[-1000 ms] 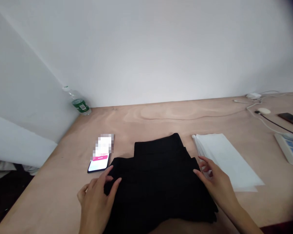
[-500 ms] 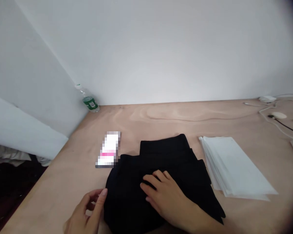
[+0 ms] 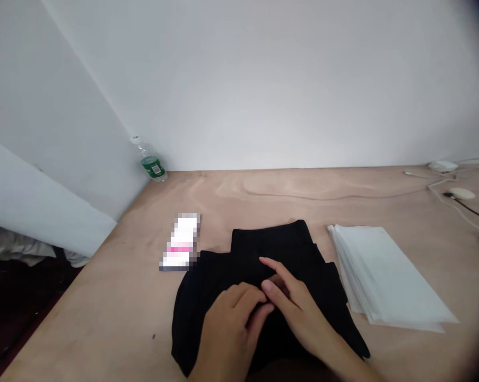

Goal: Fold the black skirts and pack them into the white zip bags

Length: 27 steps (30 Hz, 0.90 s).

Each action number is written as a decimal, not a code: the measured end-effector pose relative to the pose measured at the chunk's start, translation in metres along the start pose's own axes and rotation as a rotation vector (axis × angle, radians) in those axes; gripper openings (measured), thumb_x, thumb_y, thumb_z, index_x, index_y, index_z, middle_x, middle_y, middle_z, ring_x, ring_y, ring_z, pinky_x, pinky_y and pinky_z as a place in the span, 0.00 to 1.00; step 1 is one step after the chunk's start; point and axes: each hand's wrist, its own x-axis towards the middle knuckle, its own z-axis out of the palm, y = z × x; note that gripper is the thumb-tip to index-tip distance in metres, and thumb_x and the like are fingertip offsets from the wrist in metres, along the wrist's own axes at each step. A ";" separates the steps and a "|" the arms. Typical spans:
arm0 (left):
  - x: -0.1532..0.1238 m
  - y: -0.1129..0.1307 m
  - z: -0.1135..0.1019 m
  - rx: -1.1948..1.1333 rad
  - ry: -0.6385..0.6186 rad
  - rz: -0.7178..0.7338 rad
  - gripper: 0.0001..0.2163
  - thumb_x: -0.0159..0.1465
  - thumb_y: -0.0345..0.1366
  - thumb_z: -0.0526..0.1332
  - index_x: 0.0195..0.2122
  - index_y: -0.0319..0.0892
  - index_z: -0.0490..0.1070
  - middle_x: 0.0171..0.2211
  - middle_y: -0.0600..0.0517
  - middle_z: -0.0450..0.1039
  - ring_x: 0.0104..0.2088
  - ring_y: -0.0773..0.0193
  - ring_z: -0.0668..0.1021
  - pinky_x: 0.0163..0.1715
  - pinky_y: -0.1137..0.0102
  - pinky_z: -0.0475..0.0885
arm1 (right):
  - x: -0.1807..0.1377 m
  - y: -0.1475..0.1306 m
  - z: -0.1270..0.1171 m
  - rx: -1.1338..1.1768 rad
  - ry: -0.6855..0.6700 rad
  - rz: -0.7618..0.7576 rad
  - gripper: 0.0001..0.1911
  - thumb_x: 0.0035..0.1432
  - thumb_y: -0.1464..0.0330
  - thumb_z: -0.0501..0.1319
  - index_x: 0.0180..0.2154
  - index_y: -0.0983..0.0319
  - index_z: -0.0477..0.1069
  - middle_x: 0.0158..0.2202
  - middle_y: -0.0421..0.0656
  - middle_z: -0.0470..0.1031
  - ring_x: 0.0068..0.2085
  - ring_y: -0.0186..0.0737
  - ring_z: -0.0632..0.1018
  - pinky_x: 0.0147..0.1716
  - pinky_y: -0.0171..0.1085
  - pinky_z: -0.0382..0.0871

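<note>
A folded black garment lies on the wooden table in front of me. My left hand rests on its middle, with the fingers curled down onto the cloth. My right hand lies just right of it on the same garment. Its fingers are stretched out, and its fingertips meet those of the left hand. Neither hand lifts the cloth.
A phone lies left of the garment. A stack of clear plastic bags lies to its right. A water bottle stands in the far left corner by the wall. Cables and small white devices sit at the far right.
My left hand has moved from the table's left side onto the garment's middle. My right hand has slid from the right edge to the centre, meeting the left. The view has shifted left.
</note>
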 end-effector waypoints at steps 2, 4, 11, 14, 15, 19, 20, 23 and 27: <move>0.003 0.001 0.008 0.022 -0.094 0.089 0.05 0.61 0.37 0.57 0.32 0.47 0.71 0.30 0.54 0.75 0.30 0.63 0.75 0.31 0.68 0.71 | 0.003 0.005 -0.004 -0.010 0.060 0.045 0.20 0.57 0.63 0.54 0.52 0.56 0.60 0.25 0.35 0.69 0.26 0.34 0.71 0.26 0.33 0.64; 0.001 -0.004 0.007 -0.024 -0.112 0.095 0.05 0.59 0.39 0.59 0.34 0.48 0.72 0.32 0.54 0.76 0.30 0.63 0.75 0.31 0.68 0.71 | 0.004 0.011 -0.008 -0.100 0.118 0.054 0.20 0.55 0.67 0.55 0.51 0.56 0.60 0.23 0.34 0.67 0.23 0.33 0.69 0.24 0.32 0.62; -0.010 -0.028 0.000 -0.048 0.011 -0.544 0.20 0.59 0.50 0.54 0.48 0.45 0.63 0.32 0.52 0.73 0.26 0.63 0.75 0.27 0.67 0.70 | -0.007 0.038 -0.016 -0.827 0.336 -0.060 0.20 0.54 0.71 0.54 0.51 0.58 0.62 0.32 0.43 0.73 0.32 0.44 0.73 0.33 0.42 0.62; -0.006 -0.028 0.015 -0.075 -0.078 -0.613 0.29 0.57 0.52 0.55 0.56 0.45 0.53 0.30 0.54 0.72 0.24 0.63 0.74 0.25 0.67 0.68 | -0.005 0.046 -0.014 -0.913 0.333 -0.132 0.17 0.54 0.72 0.54 0.48 0.59 0.65 0.34 0.44 0.72 0.33 0.44 0.72 0.32 0.42 0.62; -0.004 -0.028 0.020 -0.095 -0.078 -0.616 0.30 0.56 0.51 0.56 0.57 0.44 0.51 0.29 0.54 0.71 0.24 0.63 0.74 0.25 0.68 0.68 | -0.004 0.047 -0.013 -0.909 0.338 -0.144 0.16 0.54 0.72 0.54 0.47 0.59 0.65 0.34 0.44 0.71 0.33 0.44 0.71 0.32 0.41 0.61; 0.001 -0.032 0.022 -0.155 0.111 -0.630 0.29 0.54 0.45 0.60 0.54 0.43 0.52 0.25 0.57 0.68 0.24 0.63 0.73 0.26 0.68 0.68 | -0.006 0.040 -0.009 -0.784 0.340 -0.185 0.11 0.57 0.71 0.54 0.43 0.58 0.67 0.31 0.41 0.70 0.32 0.41 0.70 0.32 0.40 0.60; 0.002 -0.034 0.018 -0.172 0.193 -0.632 0.28 0.53 0.43 0.61 0.53 0.43 0.53 0.25 0.57 0.68 0.25 0.63 0.73 0.27 0.68 0.68 | -0.008 0.038 -0.009 -0.735 0.331 -0.199 0.11 0.57 0.71 0.54 0.42 0.57 0.67 0.30 0.40 0.70 0.31 0.40 0.70 0.32 0.40 0.60; 0.001 -0.037 -0.001 -0.176 0.479 -0.623 0.29 0.52 0.42 0.63 0.53 0.45 0.53 0.28 0.56 0.69 0.30 0.62 0.74 0.32 0.66 0.69 | -0.014 0.031 -0.008 -0.617 0.300 -0.209 0.10 0.58 0.70 0.53 0.42 0.56 0.68 0.30 0.39 0.72 0.30 0.38 0.71 0.33 0.39 0.60; 0.001 -0.026 -0.007 -0.062 0.642 -0.357 0.28 0.52 0.38 0.64 0.53 0.44 0.56 0.32 0.54 0.69 0.33 0.62 0.73 0.36 0.65 0.70 | -0.017 0.028 -0.010 -0.482 0.252 -0.045 0.11 0.60 0.65 0.51 0.44 0.54 0.66 0.31 0.39 0.75 0.30 0.40 0.72 0.33 0.39 0.61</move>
